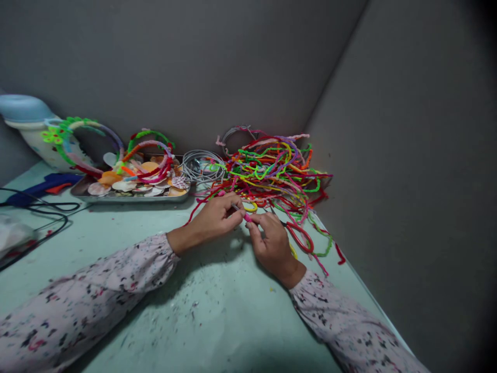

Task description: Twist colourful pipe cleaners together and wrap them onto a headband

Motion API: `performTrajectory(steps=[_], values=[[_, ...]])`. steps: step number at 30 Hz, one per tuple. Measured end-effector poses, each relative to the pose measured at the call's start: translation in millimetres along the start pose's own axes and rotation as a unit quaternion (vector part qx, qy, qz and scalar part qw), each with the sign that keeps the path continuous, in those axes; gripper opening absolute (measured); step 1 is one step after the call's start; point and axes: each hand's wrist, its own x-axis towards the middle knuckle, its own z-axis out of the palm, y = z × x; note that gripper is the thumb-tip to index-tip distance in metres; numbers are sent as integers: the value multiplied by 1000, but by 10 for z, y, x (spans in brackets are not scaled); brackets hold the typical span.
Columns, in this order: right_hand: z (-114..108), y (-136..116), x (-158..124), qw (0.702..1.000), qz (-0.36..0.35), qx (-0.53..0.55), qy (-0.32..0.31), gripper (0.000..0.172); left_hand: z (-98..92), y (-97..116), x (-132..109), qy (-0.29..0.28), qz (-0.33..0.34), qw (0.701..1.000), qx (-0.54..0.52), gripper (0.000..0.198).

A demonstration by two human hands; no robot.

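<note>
Fingertips of the left hand (223,215) and the right hand (274,243) meet just in front of a tangled heap of multicoloured fuzzy pipe cleaners (272,166). The left hand is closed in a pinch on a thin grey wire-like piece (235,207), and the right hand pinches a short, bright pink fuzzy piece (247,218) between thumb and fingers. Such small things probably call for a fingertip grip from both sides, one hand steadying while the other works; whether the pink wraps around the grey cannot be made out.

Loose supplies seem set around the heap for easy reach. Scissors with red handles (311,245) lie at its near right edge, just beyond the right hand, likely kept there for quick use. A loose coil of grey wire (202,179) sits against its left side, and farther left of it stands a shallow metal tray (134,199) of seashells (124,185), whose raised rim presumably keeps them together on the pale green tabletop (217,331).

The pink piece lies between the two hands, at the right hand's fingertips, on the near side of the heap
</note>
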Motion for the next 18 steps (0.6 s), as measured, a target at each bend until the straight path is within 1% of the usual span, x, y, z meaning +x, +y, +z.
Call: performTrajectory(steps=[9,15,18], values=[[4,5,-7,1000,1,8,-6,11,-25,49,15,-23,-27,999,-26,12],[12,9,-6,1000,-3,6,-2,11,-40,54,27,-44,-16,998,-29,18],[8,9,-5,1000,-3,5,-3,11,-37,42,28,-51,-24,997,-46,18]])
